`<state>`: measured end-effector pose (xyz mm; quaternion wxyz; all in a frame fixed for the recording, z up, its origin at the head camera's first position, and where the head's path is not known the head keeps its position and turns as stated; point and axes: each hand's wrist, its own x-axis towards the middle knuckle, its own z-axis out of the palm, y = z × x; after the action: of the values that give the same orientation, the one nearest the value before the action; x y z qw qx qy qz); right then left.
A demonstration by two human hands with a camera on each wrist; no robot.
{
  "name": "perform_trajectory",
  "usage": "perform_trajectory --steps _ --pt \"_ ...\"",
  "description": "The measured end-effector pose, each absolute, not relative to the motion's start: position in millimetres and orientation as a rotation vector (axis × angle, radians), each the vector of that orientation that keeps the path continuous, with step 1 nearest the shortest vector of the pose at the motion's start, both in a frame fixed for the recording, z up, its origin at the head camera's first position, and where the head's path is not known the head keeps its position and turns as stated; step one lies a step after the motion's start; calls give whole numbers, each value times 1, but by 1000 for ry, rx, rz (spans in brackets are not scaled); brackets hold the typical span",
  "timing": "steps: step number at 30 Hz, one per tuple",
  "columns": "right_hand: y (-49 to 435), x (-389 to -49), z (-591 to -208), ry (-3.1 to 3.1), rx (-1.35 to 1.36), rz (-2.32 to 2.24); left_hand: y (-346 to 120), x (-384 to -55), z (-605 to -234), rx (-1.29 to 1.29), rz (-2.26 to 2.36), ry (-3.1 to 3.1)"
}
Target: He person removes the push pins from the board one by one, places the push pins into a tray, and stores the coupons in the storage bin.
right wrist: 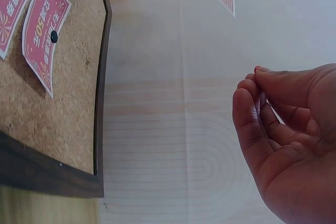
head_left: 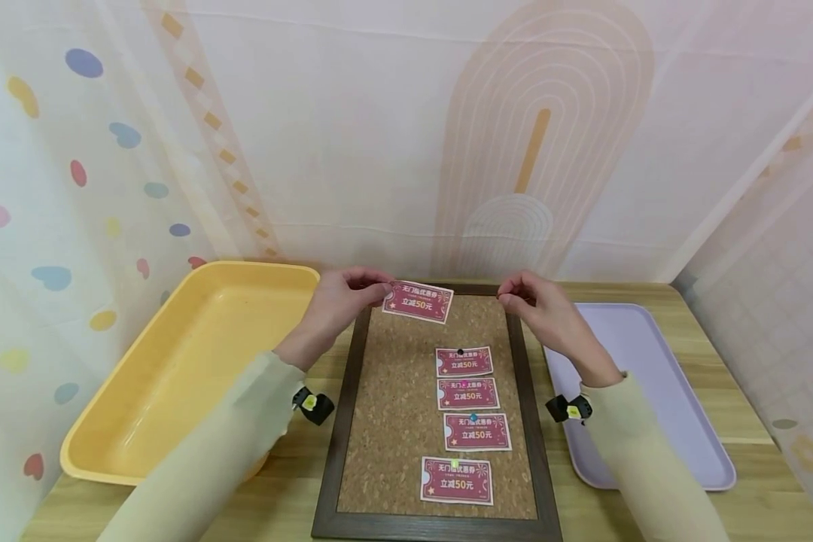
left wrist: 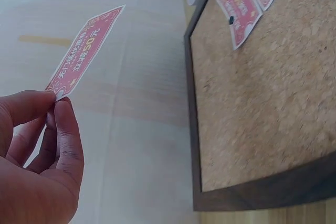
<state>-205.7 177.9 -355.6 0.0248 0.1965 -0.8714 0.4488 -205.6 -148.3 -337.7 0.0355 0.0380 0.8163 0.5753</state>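
My left hand [head_left: 339, 307] pinches one corner of a red paper coupon [head_left: 418, 302] between thumb and fingers, over the far end of a cork board [head_left: 393, 421]. Between thumb and fingertip, my right hand [head_left: 547, 315] holds a small red pushpin [right wrist: 257, 70], mostly hidden by the fingers. That hand is above the board's far right corner, apart from the coupon. Down the board's right half runs a column of several similar coupons, each with a pin at its upper part: a black pin [head_left: 460, 351], a pink pin [head_left: 464, 385], a blue pin [head_left: 473, 417] and a yellow-green pin [head_left: 455, 464].
A deep yellow basin [head_left: 196, 316] stands left of the board, partly behind the left sleeve. To the right lies a shallow lilac tray [head_left: 640, 361]. The board's dark frame [head_left: 440, 525] rests on a wooden table [head_left: 772, 482], with a patterned curtain [head_left: 352, 135] behind.
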Motion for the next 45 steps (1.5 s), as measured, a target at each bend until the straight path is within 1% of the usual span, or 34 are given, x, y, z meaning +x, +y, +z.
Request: perform_trajectory --steps 10,19,29,45 --pt "199 -200 -356 -2676 577 1352 -181 -203 -329 127 1812 2537" --pt "221 -195 -357 -2699 517 1249 -216 -202 -332 84 1788 2556" --pt "248 -198 -366 -2684 459 1240 -254 -202 -342 26 1727 2599" --pt "276 -202 -373 -2695 396 1199 -312 -210 -359 -99 2013 2409"
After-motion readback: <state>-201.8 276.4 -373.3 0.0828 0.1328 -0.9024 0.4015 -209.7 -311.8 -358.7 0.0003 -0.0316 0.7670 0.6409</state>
